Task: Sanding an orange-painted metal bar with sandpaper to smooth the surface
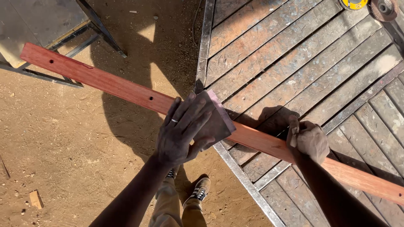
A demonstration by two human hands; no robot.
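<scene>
A long reddish wooden slat (105,82) with small drilled holes lies across the corner of a slatted wooden workbench (294,54) and juts out over the sandy ground to the left. My left hand (181,130) presses a folded sheet of sandpaper (219,120) flat onto the slat at the bench's corner. My right hand (309,138), dusty, grips the slat further right and holds it down on the bench.
A metal-framed stand (63,38) sits at the upper left, under the slat's far end. A yellow disc (353,4) and a round grinder wheel (384,8) lie at the bench's top right. A wood offcut (35,199) lies on the sand. My shoes (200,191) show below.
</scene>
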